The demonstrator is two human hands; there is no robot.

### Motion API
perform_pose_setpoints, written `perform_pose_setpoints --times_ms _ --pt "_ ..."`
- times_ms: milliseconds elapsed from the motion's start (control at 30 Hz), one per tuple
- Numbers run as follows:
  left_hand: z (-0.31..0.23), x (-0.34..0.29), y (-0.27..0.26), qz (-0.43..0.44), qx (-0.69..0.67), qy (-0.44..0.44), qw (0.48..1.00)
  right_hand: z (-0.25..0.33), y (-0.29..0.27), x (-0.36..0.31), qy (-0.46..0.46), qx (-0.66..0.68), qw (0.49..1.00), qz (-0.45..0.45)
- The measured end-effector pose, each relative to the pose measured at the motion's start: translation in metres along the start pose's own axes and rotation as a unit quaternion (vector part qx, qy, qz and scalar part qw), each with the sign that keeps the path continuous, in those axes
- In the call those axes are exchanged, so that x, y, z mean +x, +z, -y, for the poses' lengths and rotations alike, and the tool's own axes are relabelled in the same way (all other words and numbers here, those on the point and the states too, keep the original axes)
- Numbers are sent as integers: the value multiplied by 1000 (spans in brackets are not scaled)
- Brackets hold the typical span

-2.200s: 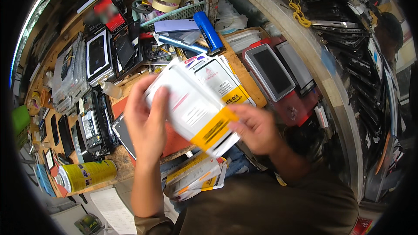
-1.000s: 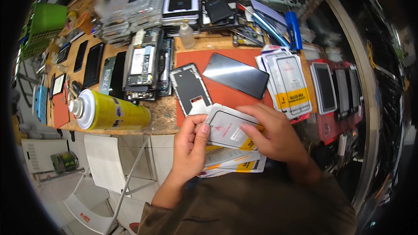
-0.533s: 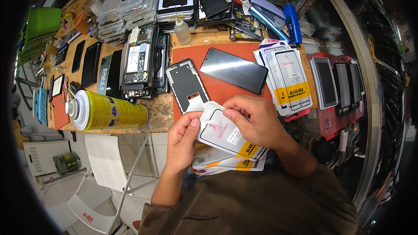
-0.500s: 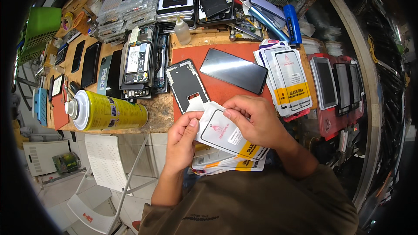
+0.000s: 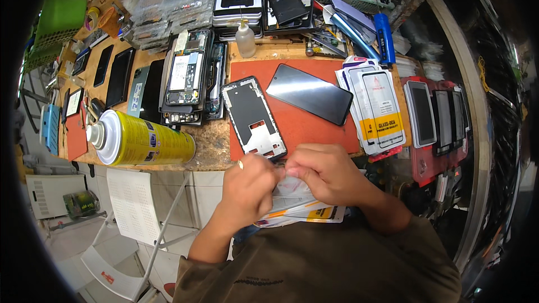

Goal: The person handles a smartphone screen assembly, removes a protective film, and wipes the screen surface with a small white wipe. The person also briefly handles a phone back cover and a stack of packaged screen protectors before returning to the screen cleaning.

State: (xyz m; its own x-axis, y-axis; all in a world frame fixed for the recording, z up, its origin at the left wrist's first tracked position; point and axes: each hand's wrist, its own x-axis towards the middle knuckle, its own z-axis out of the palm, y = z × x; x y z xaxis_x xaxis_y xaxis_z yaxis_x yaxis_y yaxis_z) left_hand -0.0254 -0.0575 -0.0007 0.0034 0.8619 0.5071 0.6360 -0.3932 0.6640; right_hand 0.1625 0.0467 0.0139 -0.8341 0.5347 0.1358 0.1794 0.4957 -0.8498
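Observation:
My left hand (image 5: 250,186) and my right hand (image 5: 332,173) meet just off the bench's front edge. Their fingers are closed, thumbs close together, on the upper edge of a screen-glass packet (image 5: 294,187). Most of that packet is hidden behind the hands. Below it, near my lap, lies a stack of similar packets (image 5: 317,214) with yellow and white lower parts. Just beyond my hands, a dark phone frame (image 5: 247,111) with cutouts rests on the red mat (image 5: 306,134). To its right a black phone screen (image 5: 310,94) lies at a slant, reflecting light.
More glass packets (image 5: 377,106) are piled at the mat's right edge. A yellow spray can (image 5: 149,140) lies on its side at left, near opened phones (image 5: 185,76). A dropper bottle (image 5: 245,40) stands behind the mat. A white folding chair (image 5: 133,205) stands below left.
My hands have drawn together and closed at the packet's top edge. The packet's printed face, plain before, is now mostly covered. More of the phone frame's lower end shows.

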Motion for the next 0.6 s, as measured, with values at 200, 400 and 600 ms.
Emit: perform_pose_setpoints --times_ms 200,400,600 --pt "-30 -29 -26 201 -519 231 798 -6 -30 7 123 71 970 -197" --pt "-26 -47 -41 -37 -195 -169 965 2 -39 7 115 47 966 -228" --pt "-17 -50 -1 -78 -372 -372 847 -8 8 8 170 186 952 -176"
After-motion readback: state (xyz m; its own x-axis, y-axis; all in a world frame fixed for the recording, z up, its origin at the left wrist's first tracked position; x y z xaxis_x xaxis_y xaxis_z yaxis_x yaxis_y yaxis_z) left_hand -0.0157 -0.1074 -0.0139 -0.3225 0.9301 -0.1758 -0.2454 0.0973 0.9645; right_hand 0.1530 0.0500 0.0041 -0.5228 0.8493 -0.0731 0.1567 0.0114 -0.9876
